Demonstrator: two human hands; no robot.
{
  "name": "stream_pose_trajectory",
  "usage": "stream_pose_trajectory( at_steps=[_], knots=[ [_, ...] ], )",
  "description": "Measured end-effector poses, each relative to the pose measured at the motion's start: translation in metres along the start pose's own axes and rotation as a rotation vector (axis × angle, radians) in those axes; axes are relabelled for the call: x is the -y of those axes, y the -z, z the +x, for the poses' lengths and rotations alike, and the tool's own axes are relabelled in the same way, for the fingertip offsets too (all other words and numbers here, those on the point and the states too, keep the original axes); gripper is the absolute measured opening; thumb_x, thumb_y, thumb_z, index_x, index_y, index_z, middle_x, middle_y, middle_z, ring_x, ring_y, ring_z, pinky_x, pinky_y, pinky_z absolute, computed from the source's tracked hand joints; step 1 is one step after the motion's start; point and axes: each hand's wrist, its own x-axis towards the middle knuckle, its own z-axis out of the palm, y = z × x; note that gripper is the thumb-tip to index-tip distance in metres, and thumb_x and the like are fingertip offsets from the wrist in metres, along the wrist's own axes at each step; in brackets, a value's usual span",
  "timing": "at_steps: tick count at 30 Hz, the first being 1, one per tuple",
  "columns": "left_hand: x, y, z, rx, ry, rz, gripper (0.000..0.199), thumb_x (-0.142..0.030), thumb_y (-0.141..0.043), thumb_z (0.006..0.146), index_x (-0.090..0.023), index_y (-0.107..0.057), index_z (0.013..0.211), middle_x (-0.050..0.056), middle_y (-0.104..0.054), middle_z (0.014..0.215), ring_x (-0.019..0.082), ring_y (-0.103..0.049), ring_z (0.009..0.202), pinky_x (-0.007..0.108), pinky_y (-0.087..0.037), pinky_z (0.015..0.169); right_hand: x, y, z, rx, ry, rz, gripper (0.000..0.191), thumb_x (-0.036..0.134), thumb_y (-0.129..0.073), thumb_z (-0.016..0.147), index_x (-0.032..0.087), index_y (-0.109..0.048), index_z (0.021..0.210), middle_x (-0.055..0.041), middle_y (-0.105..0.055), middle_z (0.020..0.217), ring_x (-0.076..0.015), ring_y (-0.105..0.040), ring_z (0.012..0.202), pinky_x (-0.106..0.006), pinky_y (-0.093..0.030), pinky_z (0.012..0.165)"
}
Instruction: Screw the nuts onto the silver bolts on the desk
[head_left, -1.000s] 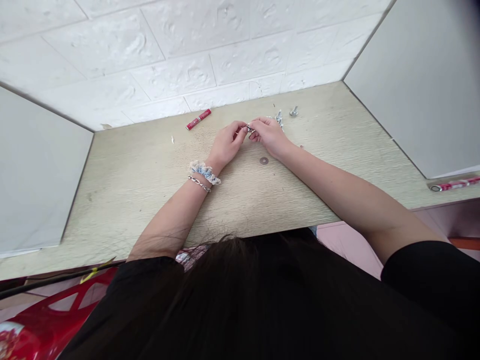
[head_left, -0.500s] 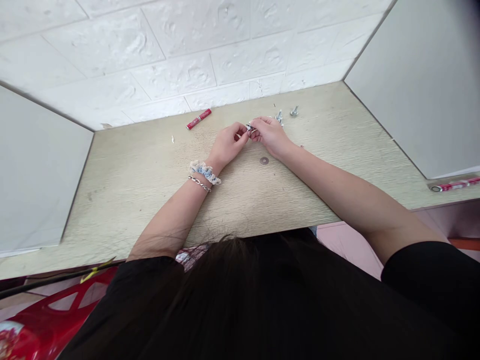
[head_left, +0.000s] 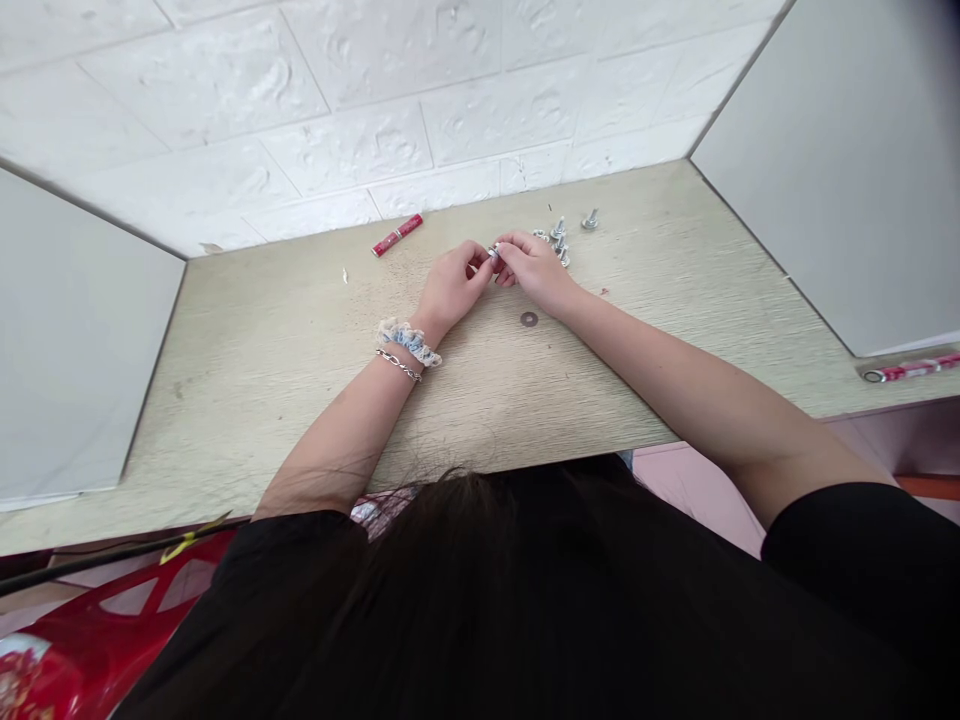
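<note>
My left hand is closed in a pinch on a small silvery metal fastener. Fingertips of my right hand grip the same piece from the other side, and both hands cover most of it, so its exact shape is hidden. Just beyond my right hand lies a cluster of metal bolts with nuts or washers on them, partly hidden by the hand. One more bolt stands apart to the right of that cluster. A flat grey washer rests on the table below my right hand.
A red tube lies near the white brick-patterned wall. Grey panels flank the wooden tabletop on both sides. Another red-and-white tube lies at the right edge. A small white scrap sits at left.
The hands have shifted slightly up and left with the fastener, and its visible part has turned. More of the bolt cluster shows beyond my right hand.
</note>
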Motion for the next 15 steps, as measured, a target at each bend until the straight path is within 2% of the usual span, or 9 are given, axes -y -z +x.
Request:
stream_pose_trajectory(
  at_steps=[6,15],
  knots=[
    [0.0006,0.0,-0.0001,0.002,-0.009,-0.021,0.025,-0.042,-0.05,0.093,-0.02,-0.059,0.087,0.002,-0.068,0.083,0.012,-0.06,0.075,0.026,-0.047,0.072,-0.0038,0.0,0.0023,0.021,0.024,-0.002,0.017,0.036,-0.05,0.091,0.02,-0.054,0.088,0.0017,-0.055,0.07,-0.0087,-0.055,0.059,-0.022,-0.046,0.057],
    [0.0,0.0,0.0002,0.011,-0.006,-0.025,0.024,-0.04,-0.05,0.094,-0.019,-0.059,0.087,0.002,-0.068,0.084,0.012,-0.06,0.075,0.026,-0.047,0.072,0.0004,-0.0008,-0.0008,0.003,-0.006,0.009,0.011,0.026,-0.046,0.093,0.019,-0.051,0.085,0.0027,-0.053,0.066,-0.009,-0.054,0.058,-0.023,-0.046,0.059]
  ],
)
